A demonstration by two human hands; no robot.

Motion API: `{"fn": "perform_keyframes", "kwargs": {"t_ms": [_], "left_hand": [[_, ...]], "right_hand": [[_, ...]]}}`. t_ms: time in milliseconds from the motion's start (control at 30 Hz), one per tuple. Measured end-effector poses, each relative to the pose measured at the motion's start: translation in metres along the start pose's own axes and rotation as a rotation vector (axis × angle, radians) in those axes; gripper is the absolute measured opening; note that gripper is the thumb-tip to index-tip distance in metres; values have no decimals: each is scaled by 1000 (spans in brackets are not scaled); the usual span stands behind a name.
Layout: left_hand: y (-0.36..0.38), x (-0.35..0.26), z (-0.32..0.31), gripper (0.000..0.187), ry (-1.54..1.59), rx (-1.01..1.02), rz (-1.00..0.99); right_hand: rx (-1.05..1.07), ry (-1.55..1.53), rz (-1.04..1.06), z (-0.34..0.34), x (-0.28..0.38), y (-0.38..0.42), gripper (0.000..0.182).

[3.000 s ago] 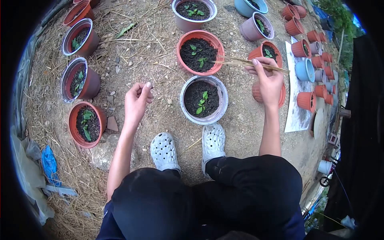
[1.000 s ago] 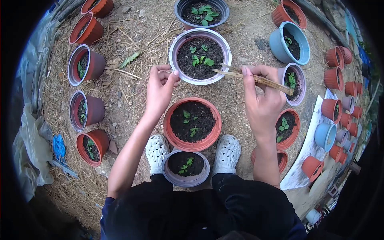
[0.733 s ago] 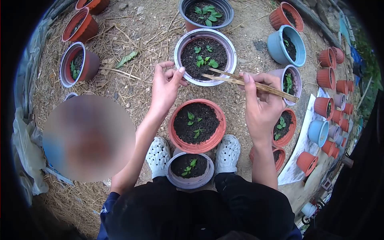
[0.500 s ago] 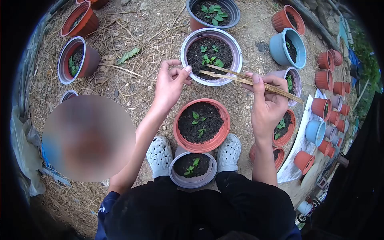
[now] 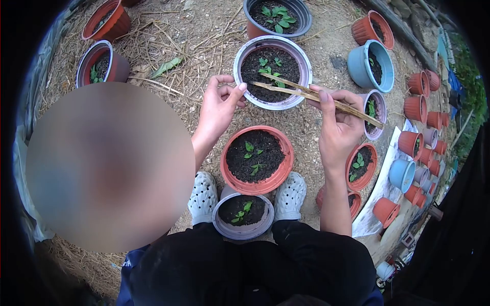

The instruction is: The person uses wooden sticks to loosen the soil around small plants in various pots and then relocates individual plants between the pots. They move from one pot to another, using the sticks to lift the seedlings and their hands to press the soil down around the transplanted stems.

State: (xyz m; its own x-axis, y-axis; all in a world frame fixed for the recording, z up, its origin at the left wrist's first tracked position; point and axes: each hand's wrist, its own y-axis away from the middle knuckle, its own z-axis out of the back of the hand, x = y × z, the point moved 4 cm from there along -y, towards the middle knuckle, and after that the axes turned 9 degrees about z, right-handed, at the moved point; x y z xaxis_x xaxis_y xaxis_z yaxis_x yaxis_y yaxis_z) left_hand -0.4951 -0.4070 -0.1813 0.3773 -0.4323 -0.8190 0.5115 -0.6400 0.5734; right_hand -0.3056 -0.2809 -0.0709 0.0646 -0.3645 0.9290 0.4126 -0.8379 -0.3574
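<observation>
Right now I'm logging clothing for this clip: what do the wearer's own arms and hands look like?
The left hand and right hand show no gloves, rings or wristbands. The left sleeve is dark blue with a small pale marking; a blur hides part of that arm.

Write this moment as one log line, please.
left hand: at rim of pale pot | right hand: holding wooden sticks | tips: over soil | nearer: orange pot

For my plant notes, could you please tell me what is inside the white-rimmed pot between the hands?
The pot holds dark soil and small green seedlings. The sticks in the right hand cover strips of soil and some leaves; anything beneath the soil is hidden.
</observation>
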Motion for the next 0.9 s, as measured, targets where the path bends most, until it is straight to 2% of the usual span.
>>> {"fn": "perform_keyframes", "kwargs": {"t_ms": [267,367,600,667,900], "left_hand": [[2,-1,-2,44,-19,-24,4],[2,-2,-2,44,-17,-34,17],[2,0,-2,45,-24,-33,28],[2,-1,-2,46,-21,-32,26],[3,-2,-1,46,-22,-36,24]], "right_hand": [[87,43,77,-8,-10,-19,13],[143,99,203,-15,-16,-29,12],[181,135,128,-14,-23,-41,11],[-5,12,149,-7,-34,-43,15],[-66,67,177,9,-31,-44,13]]}}
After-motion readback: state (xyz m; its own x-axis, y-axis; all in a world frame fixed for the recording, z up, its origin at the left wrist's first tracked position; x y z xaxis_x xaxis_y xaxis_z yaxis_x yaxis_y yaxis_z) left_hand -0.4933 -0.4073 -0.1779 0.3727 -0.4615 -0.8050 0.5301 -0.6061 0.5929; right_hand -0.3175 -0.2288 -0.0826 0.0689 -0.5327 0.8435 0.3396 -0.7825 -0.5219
